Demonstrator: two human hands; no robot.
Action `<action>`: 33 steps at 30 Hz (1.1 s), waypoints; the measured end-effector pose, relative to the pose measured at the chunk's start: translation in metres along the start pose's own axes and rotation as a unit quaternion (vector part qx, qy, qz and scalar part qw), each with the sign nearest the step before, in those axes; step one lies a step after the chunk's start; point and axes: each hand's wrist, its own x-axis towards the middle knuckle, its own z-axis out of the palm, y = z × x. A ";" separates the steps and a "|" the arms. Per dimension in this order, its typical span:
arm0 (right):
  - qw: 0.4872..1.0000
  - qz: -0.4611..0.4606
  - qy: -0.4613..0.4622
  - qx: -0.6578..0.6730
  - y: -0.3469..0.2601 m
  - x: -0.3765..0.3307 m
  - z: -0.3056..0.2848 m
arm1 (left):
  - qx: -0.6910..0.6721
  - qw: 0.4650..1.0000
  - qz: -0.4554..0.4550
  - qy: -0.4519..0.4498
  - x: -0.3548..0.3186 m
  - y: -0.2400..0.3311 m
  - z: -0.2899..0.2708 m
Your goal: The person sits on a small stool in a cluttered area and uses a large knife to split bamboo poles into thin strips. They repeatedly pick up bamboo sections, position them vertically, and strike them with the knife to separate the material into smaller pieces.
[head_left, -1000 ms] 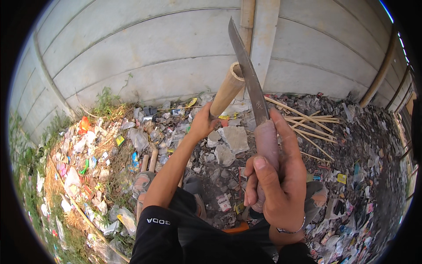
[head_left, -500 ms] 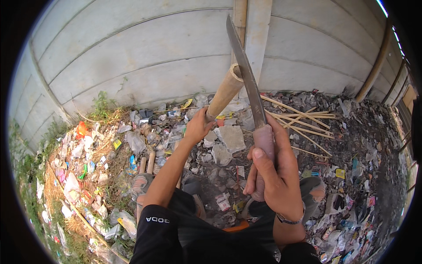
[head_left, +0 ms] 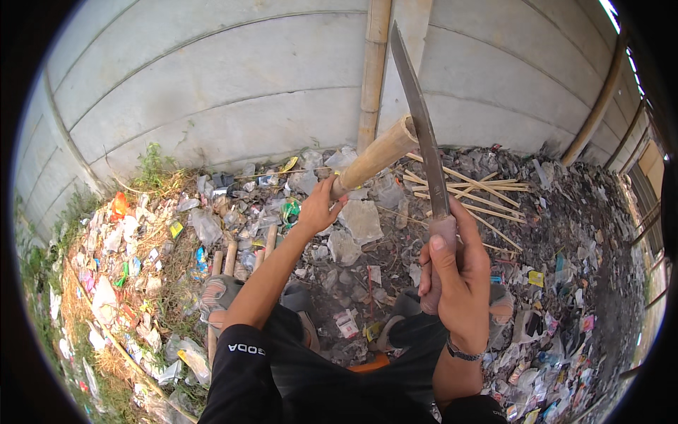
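My left hand [head_left: 321,206] is wrapped round the near end of a thick bamboo piece [head_left: 374,159], which tilts up and away to the right. Its far end is cut and hollow. In my right hand [head_left: 455,272] is the handle of a machete [head_left: 426,134], its long dark blade pointing up. The blade crosses right beside the bamboo's far end; whether the two touch I cannot tell. My right thumb lies along the handle.
Thin split bamboo strips [head_left: 487,191] lie in a loose pile beyond my right hand. Uncut bamboo lengths [head_left: 231,258] rest by my left knee. Litter and broken concrete [head_left: 361,220] cover the ground. A panelled wall [head_left: 233,78] with a bamboo pole [head_left: 374,71] stands ahead.
The bamboo's far end has swung right and slightly down. My right hand and the machete have moved to the right and a little lower. Both hands keep their hold.
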 end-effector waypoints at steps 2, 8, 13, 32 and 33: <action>1.000 -0.006 -0.007 0.021 0.002 -0.001 -0.003 | 0.009 1.000 -0.001 0.004 -0.002 -0.005 0.003; 0.999 0.014 0.012 0.036 0.003 -0.005 -0.011 | 0.006 0.999 -0.025 -0.019 -0.003 -0.001 0.006; 0.998 -0.008 0.036 -0.049 0.003 -0.008 -0.012 | -0.012 0.999 -0.022 -0.030 -0.002 0.001 0.007; 0.985 -0.044 0.053 -0.160 0.000 -0.015 0.001 | -0.019 0.999 -0.004 -0.027 -0.005 -0.004 0.016; 0.985 -0.043 0.051 -0.159 -0.001 -0.015 0.000 | -0.020 0.999 -0.002 -0.027 -0.005 -0.003 0.015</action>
